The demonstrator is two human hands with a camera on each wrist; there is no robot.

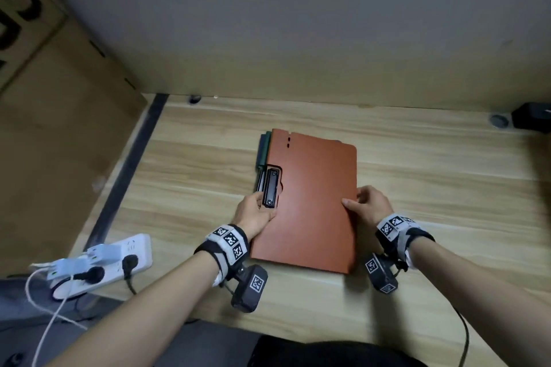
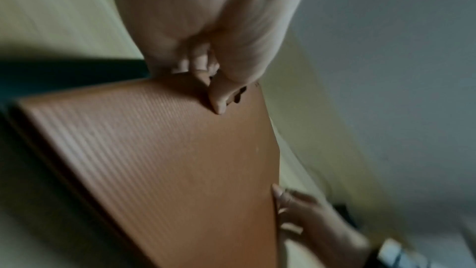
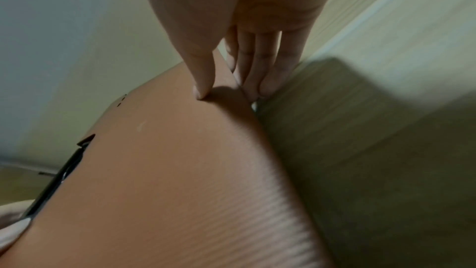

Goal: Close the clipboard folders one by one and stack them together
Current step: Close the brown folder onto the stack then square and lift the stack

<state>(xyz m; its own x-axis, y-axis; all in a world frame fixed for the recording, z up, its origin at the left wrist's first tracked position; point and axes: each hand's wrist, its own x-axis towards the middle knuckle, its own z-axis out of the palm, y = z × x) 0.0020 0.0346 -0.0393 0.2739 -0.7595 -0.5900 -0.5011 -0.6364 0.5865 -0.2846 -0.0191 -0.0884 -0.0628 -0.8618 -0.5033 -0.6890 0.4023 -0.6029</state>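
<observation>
A closed orange clipboard folder (image 1: 316, 202) lies on top of a dark green folder (image 1: 264, 149), whose edge shows along the upper left. They rest on the wooden desk (image 1: 432, 188). A black clip (image 1: 271, 188) sits in the orange cover's left-edge cutout. My left hand (image 1: 259, 208) grips that left edge just below the clip, thumb on the cover (image 2: 167, 160) and fingers (image 2: 195, 64) curled at the edge. My right hand (image 1: 354, 198) pinches the right edge, thumb on the cover (image 3: 167, 180) and fingers (image 3: 257, 72) down the side.
A white power strip (image 1: 104, 259) with plugs and cables sits at the desk's front left. A large cardboard box (image 1: 59, 128) stands to the left. A black object (image 1: 533, 116) and a cable hole (image 1: 498, 121) are at the far right, by the wall.
</observation>
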